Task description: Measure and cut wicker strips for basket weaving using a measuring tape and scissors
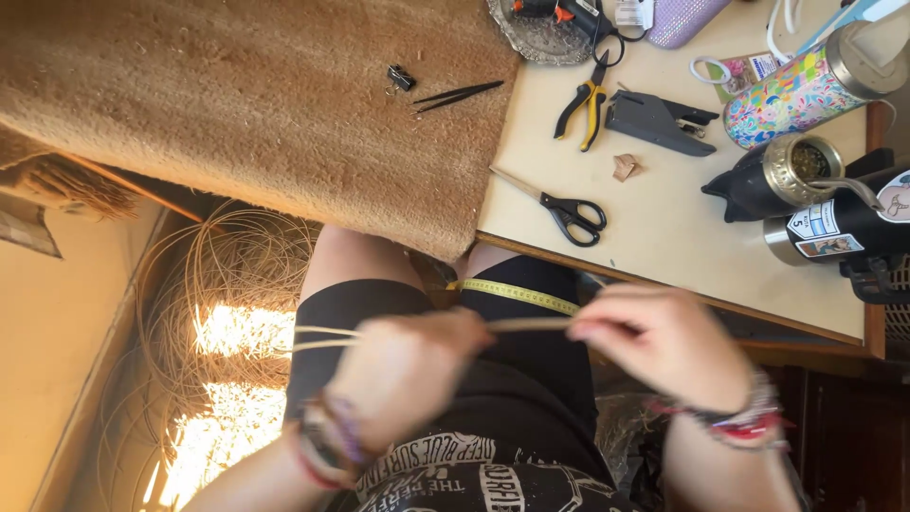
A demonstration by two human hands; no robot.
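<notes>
Sunlit floor shows below the lap, where a thin pale reed strand (526, 324) runs taut between both hands: the left hand (403, 374) is closed around it, the right hand (664, 343) pinches its end. Nothing woven shows yet, so work seems early. Loose reed coils (227, 275) lie beside the legs. Scissors (569, 213) rest near the table's (664, 237) front edge, untouched.

Black printed tee, black shorts, beaded bracelets both wrists
</notes>
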